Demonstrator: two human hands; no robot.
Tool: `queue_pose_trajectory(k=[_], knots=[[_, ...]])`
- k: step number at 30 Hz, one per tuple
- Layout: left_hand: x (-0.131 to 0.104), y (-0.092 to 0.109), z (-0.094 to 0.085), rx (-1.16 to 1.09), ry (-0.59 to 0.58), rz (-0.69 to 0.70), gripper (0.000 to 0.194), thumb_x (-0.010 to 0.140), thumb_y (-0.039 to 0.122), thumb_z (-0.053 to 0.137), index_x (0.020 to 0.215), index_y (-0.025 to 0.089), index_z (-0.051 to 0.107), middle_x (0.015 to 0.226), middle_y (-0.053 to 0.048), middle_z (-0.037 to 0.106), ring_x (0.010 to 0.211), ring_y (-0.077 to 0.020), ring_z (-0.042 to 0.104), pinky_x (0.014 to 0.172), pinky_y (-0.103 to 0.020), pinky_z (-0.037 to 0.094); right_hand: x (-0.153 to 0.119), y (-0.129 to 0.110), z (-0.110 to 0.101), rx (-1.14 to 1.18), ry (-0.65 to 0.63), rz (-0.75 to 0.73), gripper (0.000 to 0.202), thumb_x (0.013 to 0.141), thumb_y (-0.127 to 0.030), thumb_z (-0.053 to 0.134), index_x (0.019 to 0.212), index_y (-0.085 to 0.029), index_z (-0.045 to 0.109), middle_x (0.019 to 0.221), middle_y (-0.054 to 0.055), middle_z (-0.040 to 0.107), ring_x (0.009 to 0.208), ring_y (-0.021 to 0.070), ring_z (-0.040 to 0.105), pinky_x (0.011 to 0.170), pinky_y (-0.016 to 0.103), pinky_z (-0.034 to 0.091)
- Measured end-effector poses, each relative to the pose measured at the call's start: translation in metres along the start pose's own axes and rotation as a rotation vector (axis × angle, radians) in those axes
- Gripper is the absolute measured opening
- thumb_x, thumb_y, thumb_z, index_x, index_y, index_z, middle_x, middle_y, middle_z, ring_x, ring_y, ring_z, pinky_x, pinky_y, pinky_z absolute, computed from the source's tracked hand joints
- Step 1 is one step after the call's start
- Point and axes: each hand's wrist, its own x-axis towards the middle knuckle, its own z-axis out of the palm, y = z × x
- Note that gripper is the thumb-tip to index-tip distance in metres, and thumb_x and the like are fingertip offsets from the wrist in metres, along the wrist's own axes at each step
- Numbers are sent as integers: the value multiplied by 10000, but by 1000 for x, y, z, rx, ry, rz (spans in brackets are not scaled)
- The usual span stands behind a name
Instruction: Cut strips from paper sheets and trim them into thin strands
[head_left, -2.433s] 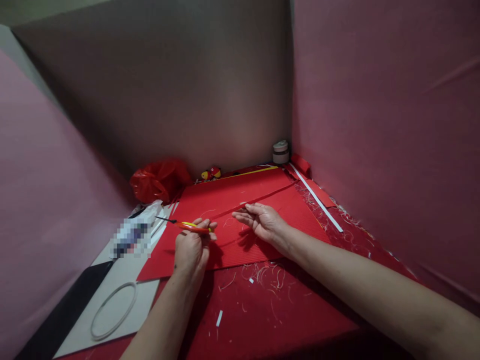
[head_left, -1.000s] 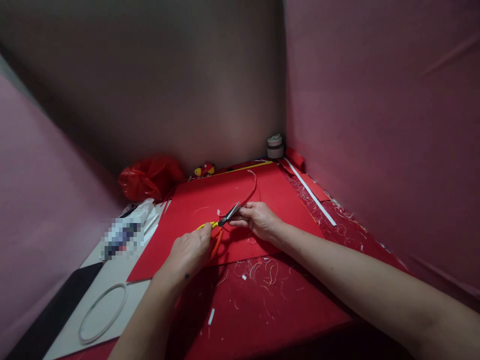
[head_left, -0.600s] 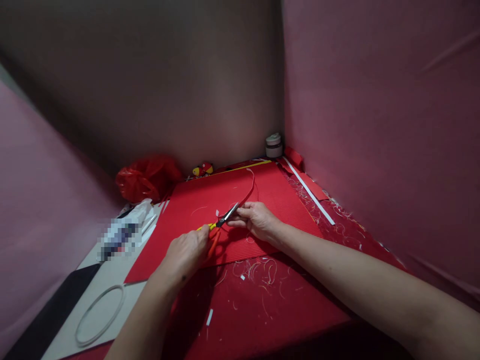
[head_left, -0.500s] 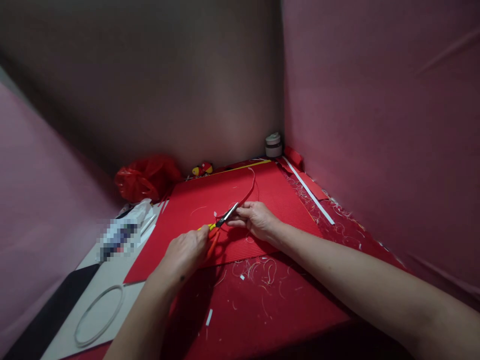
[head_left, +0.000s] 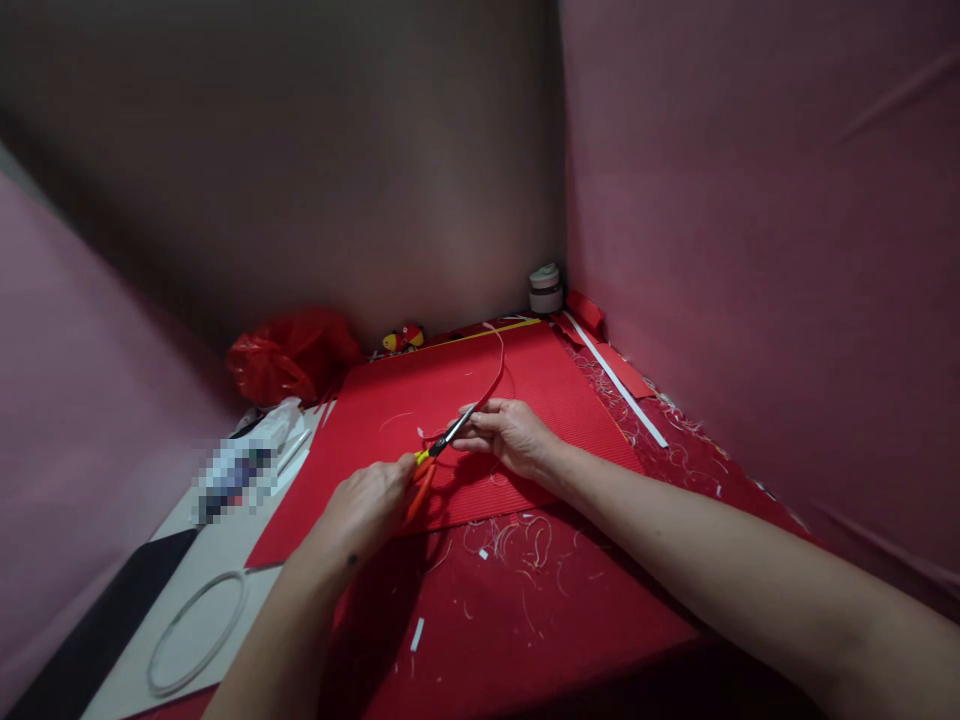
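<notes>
My left hand [head_left: 375, 495] is closed around the yellow and orange handles of a pair of scissors [head_left: 442, 443], whose blades point up and to the right. My right hand [head_left: 510, 435] pinches a thin red strip [head_left: 500, 365] close to the blade tips. One end of the strip curves up and away from my fingers, while a short piece with a pale tip lies to the left of the blades. Both hands hover over a ribbed red sheet [head_left: 592, 430] spread on the table.
Thread scraps lie along the front and right of the red tablecloth [head_left: 525, 620]. A white strip [head_left: 619, 380] runs along the right side. Farther back stand a lidded jar [head_left: 546, 290] and a red plastic bag [head_left: 292, 355]. A pale cable loop [head_left: 196, 635] is at lower left.
The scissors and my left hand have shifted slightly left. The red strip's free end has swung left and up, and its lower piece has moved a little left.
</notes>
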Motion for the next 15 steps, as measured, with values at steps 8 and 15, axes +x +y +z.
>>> queue_pose_trajectory(k=[8, 15], knots=[[0, -1, 0, -24, -16, -27, 300, 879, 381, 342, 1030, 202, 529, 831, -114, 656, 801, -276, 642, 589, -298, 393, -1, -8, 1, 2, 31, -24, 152, 815, -37, 509, 732, -157, 468, 649, 27, 647, 612, 167, 683, 658, 318, 575], [-5, 3, -4, -32, -63, -41, 297, 893, 333, 281, 1042, 193, 496, 885, -139, 650, 822, -283, 630, 615, -336, 398, 0, -6, 2, -8, 31, -39, 135, 819, -36, 498, 767, -159, 476, 649, 32, 659, 635, 163, 685, 668, 310, 575]])
